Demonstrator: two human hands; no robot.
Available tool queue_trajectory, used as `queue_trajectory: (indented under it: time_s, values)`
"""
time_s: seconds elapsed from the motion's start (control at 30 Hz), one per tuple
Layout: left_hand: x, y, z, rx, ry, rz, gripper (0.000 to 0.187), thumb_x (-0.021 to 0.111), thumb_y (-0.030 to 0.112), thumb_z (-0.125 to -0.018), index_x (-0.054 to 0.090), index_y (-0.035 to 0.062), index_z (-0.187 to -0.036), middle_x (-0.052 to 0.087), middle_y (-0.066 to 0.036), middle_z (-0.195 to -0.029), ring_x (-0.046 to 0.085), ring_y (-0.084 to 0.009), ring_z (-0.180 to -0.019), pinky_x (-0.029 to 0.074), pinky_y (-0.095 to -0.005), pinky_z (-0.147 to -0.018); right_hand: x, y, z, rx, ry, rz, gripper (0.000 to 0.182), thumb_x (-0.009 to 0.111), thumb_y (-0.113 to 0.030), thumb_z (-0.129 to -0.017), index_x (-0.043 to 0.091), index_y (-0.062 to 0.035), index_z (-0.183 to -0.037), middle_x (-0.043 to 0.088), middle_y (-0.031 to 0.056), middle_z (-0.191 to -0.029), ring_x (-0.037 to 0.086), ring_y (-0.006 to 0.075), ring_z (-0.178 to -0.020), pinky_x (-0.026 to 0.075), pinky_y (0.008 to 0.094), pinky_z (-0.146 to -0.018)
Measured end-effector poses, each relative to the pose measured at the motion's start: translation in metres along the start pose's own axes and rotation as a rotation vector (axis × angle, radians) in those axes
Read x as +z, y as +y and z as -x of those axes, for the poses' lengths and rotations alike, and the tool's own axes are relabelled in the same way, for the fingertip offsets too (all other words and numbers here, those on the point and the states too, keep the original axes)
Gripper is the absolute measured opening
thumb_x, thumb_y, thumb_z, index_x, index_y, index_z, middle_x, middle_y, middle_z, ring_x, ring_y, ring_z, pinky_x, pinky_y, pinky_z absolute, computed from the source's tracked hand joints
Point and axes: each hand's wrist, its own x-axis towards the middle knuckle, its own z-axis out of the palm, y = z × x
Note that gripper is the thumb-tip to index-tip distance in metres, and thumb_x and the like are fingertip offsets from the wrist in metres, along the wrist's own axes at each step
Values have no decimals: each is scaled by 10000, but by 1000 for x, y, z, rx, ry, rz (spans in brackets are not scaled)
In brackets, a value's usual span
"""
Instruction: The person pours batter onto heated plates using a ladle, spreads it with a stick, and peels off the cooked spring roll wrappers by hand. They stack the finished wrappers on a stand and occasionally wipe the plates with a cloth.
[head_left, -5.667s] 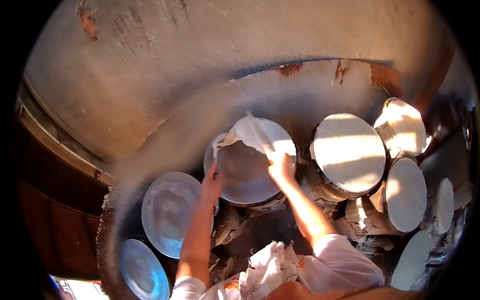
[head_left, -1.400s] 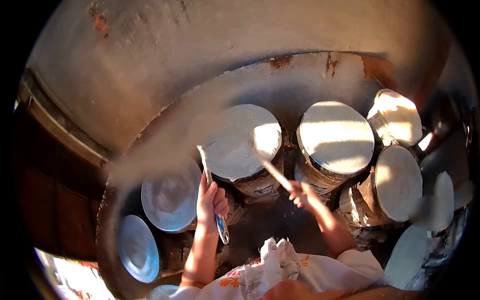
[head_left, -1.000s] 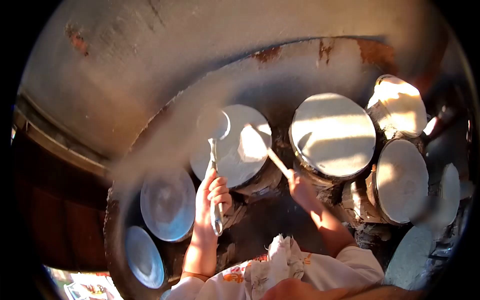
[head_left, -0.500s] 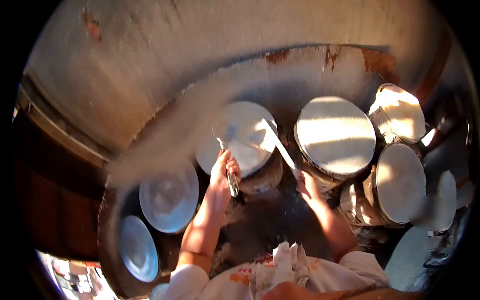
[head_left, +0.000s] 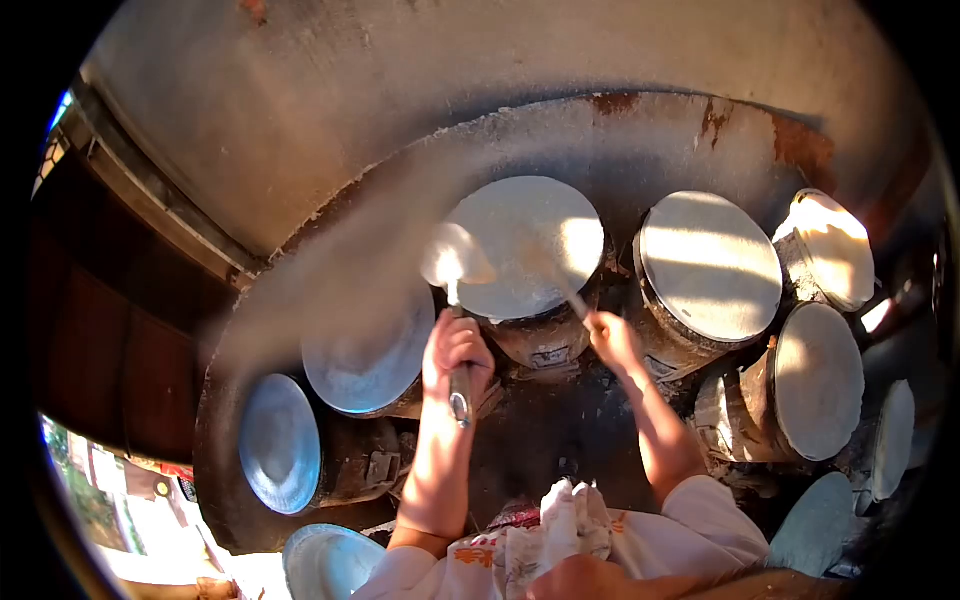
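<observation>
My left hand (head_left: 458, 355) is closed round the metal handle of a ladle (head_left: 452, 258). The round bowl of the ladle is over the left edge of the middle griddle. In my right hand (head_left: 613, 340) is the handle of a long, thin spatula (head_left: 577, 302), its far end blurred by motion over that same griddle. A smooth white layer, like batter (head_left: 515, 205), covers the middle griddle, which sits on a round, drum-like stove (head_left: 548, 345). Left of it, a bare-looking griddle (head_left: 365, 365) is partly veiled by steam.
To the right stand another white-covered griddle (head_left: 708, 265) and more white-topped drums (head_left: 818, 380). At left are a bluish round griddle (head_left: 280, 443) and a pale basin (head_left: 330, 560). A curved metal wall (head_left: 380, 80) rises behind. Steam drifts (head_left: 320, 270) at left.
My view has shifted, so the griddles sit differently in it. The white layer on the middle griddle looks more even. The spatula has swept and now blurs; both hands keep their tools.
</observation>
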Motion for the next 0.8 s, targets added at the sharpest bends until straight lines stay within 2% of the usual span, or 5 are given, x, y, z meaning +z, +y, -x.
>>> queue_trajectory:
  time_s: [0.1,0.27,0.33,0.6,0.8]
  values:
    - [39,29,27,-13,22,-182,367,469,215,-948,376,120,-606,337,39,-480,314,-68,-368,336,-203,-358,48,-26,55,-285,37,235,299,646,-116,-762,637,-65,-1056,657,112,-801,644,174,-731,498,296,-670]
    - [73,97,60,35,70,-228,363,459,185,-946,363,100,-606,362,30,-497,349,-76,-391,361,-197,-384,44,-72,77,134,86,-510,277,537,-35,-848,620,-70,-1110,645,122,-924,612,169,-809,474,278,-705]
    - [65,119,66,34,65,-211,338,465,159,-935,374,94,-616,370,23,-510,366,-80,-397,373,-207,-395,75,-78,114,-114,92,100,381,557,-14,-785,607,-105,-1152,648,138,-971,621,184,-851,476,271,-745]
    - [4,217,58,24,260,-440,326,491,231,-943,433,112,-646,393,31,-550,385,-78,-409,357,-223,-390,225,-97,13,3,-9,-315,544,639,18,-664,576,-21,-1203,599,137,-869,612,206,-791,483,310,-719]
    - [20,235,35,338,459,-888,241,480,153,-941,471,274,-1149,305,63,-550,318,-45,-409,294,-188,-352,271,-135,-7,-186,162,-63,506,583,65,-627,565,24,-1132,499,190,-1008,501,356,-964,432,385,-838]
